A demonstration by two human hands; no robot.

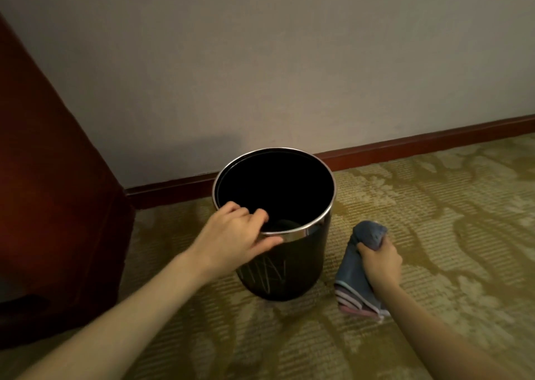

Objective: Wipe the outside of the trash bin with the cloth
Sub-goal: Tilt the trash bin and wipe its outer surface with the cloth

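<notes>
- Left hand [237, 234] fingers curl over the trash bin [283, 266] rim, steadying it.
- Right hand [379, 259] fingers clench the cloth [362, 266]; the upright bin wall lies just to their left.

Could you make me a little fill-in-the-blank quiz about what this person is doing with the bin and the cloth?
1. The left hand grips the black round trash bin by its shiny metal ____.
2. The right hand holds a folded blue ____.
3. The bin stands on patterned ____, near the wall.
4. The cloth is ____ touching the bin.

Missing words: rim; cloth; carpet; not
</notes>
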